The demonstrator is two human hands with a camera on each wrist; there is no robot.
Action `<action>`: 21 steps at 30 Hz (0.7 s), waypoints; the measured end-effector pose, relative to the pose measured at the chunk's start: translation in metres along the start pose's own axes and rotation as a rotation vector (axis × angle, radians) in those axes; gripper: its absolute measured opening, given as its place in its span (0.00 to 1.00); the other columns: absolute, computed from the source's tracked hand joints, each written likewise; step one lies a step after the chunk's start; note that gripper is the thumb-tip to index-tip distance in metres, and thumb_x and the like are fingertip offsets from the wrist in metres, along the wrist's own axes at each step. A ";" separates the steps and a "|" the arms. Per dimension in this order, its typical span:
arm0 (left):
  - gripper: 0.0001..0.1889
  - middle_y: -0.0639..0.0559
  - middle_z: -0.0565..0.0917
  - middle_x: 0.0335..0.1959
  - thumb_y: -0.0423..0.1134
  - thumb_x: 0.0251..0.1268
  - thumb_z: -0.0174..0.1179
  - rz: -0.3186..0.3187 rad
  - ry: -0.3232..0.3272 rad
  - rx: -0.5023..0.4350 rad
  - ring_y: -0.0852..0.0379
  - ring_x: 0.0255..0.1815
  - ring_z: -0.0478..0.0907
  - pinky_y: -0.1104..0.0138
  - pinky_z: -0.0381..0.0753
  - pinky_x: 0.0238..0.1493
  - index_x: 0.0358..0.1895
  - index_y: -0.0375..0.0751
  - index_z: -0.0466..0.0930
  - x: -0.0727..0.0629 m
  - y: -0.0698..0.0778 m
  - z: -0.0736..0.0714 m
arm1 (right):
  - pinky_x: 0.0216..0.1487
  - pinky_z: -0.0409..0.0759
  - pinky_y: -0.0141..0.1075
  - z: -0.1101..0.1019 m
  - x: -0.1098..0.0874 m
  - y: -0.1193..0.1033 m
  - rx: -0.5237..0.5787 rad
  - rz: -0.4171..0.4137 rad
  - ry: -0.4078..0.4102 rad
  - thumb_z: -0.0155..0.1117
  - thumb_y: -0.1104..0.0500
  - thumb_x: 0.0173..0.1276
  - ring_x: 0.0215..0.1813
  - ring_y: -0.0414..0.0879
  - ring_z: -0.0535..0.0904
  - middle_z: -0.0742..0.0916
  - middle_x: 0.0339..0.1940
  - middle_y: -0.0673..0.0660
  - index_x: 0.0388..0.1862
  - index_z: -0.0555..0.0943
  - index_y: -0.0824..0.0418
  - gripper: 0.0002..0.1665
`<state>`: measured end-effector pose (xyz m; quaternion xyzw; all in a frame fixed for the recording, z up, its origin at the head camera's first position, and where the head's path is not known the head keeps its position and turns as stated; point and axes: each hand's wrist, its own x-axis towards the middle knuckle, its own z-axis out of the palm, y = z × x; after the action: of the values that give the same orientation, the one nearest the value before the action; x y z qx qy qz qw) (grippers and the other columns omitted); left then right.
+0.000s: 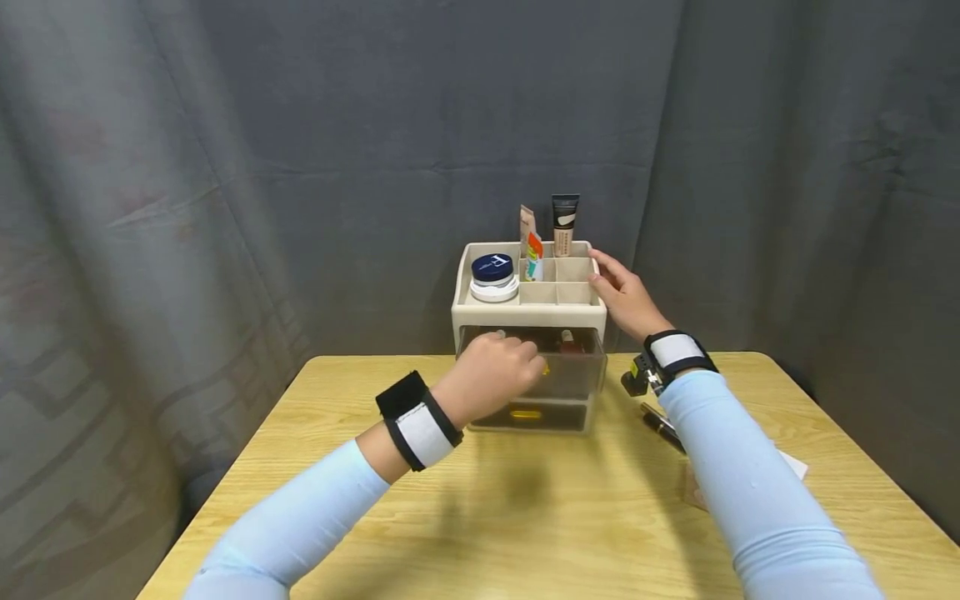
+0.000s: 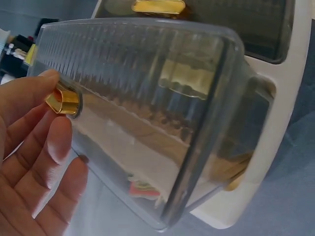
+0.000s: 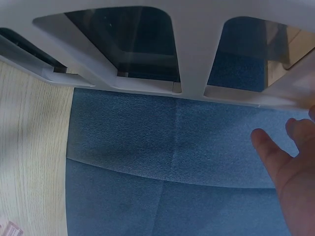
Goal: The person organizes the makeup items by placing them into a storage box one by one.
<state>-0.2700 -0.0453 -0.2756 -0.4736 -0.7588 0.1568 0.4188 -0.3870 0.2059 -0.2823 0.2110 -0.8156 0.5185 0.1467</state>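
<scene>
A cream desktop organizer stands near the table's back edge. Its upper clear drawer is pulled out toward me, and a small bottle with a dark red body shows inside. My left hand pinches that drawer's gold handle between thumb and fingers, as the left wrist view shows. Below is a lower drawer with its own gold handle. My right hand rests on the organizer's upper right side, fingers at the rim; in the right wrist view it is partly cut off.
On top of the organizer are a navy-lidded jar, a black-and-beige tube, a beige tube and a small white-and-orange tube. A dark pen and a white card lie by my right sleeve. Grey curtains hang behind.
</scene>
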 end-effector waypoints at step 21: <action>0.06 0.54 0.80 0.24 0.37 0.66 0.63 -0.037 -0.046 -0.018 0.59 0.20 0.77 0.66 0.75 0.20 0.31 0.44 0.85 0.009 -0.023 0.031 | 0.70 0.56 0.50 0.001 -0.009 -0.020 0.027 -0.022 -0.014 0.46 0.59 0.79 0.75 0.57 0.54 0.60 0.76 0.64 0.77 0.56 0.65 0.31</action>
<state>-0.3091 -0.0445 -0.2756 -0.4596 -0.7781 0.1529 0.3998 -0.3689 0.1988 -0.2710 0.2259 -0.8071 0.5263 0.1438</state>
